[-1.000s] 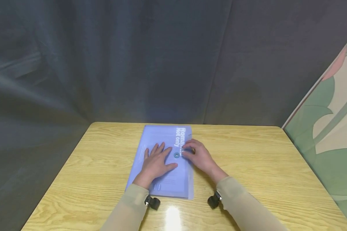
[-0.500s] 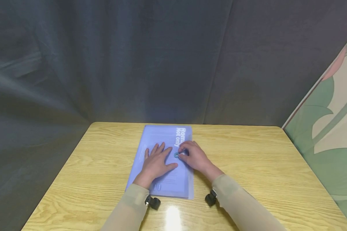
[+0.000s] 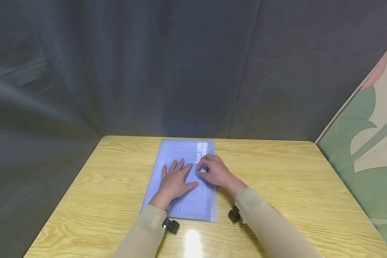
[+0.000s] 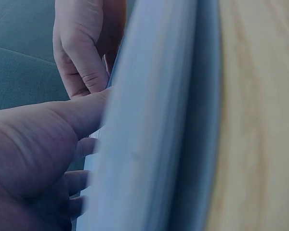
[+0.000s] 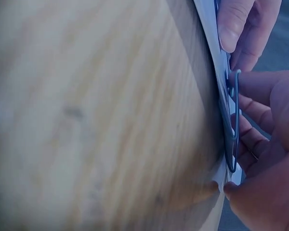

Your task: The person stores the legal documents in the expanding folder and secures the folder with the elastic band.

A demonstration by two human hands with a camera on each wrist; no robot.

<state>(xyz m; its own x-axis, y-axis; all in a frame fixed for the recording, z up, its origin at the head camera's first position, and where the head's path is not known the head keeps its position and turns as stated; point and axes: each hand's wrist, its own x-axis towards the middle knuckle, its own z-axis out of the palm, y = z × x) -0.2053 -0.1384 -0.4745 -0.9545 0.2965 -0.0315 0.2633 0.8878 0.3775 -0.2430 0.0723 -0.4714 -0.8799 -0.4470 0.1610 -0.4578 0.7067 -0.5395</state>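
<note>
A translucent blue-violet document folder point(image 3: 195, 209) with white lettering and printed sheets inside lies flat on the wooden table. The left hand point(image 3: 175, 182) rests on its middle, fingers spread and straight. At the folder's right side, the right hand point(image 3: 216, 173) pinches at the flap, thumb and index finger right at the round blue-green button point(image 3: 196, 172), which they partly cover. In the right wrist view the flap's edge point(image 5: 237, 120) bows up beside the right fingers point(image 5: 255, 85). The left thumb point(image 4: 86, 113) presses near the right hand in the left wrist view.
The pale wooden table point(image 3: 293, 186) extends on both sides of the folder. A dark grey curtain point(image 3: 180, 71) hangs behind and to the left. A panel with a leaf pattern point(image 3: 367, 143) stands at the right. Each wrist carries a small black camera point(image 3: 171, 226).
The right hand has moved left from the flap's edge onto the button, and its thumb and index finger have closed in on it. The left hand and folder stay in place.
</note>
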